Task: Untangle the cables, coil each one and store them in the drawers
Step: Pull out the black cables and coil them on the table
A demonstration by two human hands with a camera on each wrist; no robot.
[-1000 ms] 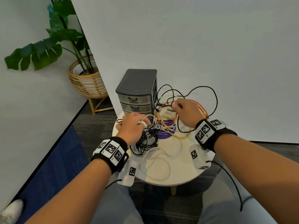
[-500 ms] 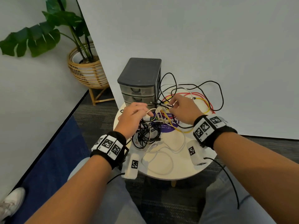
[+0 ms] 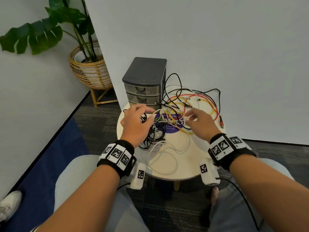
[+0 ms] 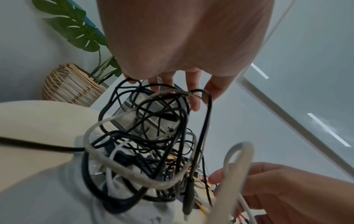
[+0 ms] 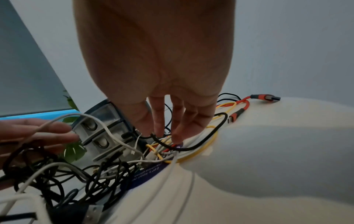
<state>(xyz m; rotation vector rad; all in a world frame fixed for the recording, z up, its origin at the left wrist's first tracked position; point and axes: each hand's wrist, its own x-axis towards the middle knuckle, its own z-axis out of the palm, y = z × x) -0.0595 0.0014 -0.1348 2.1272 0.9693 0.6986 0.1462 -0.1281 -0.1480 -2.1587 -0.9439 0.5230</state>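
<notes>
Cable tangle sits mid-frame on the round table, right in front of the grey drawers. Left hand grip is spread, fingers hooked under black and white loops. Right hand grip looks spread too, fingertips in the yellow strands, though it's blurry.

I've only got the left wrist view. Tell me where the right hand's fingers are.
Observer: The right hand points straight fingers down into the knot, tips beside a black cable.
Operator: Report the drawers.
Observer: On the drawer unit, every drawer front that shows in the head view is pushed in.
Operator: Name what lies at the table's right edge.
Observer: A red cable ends there, its plug at the rim of the table.
</notes>
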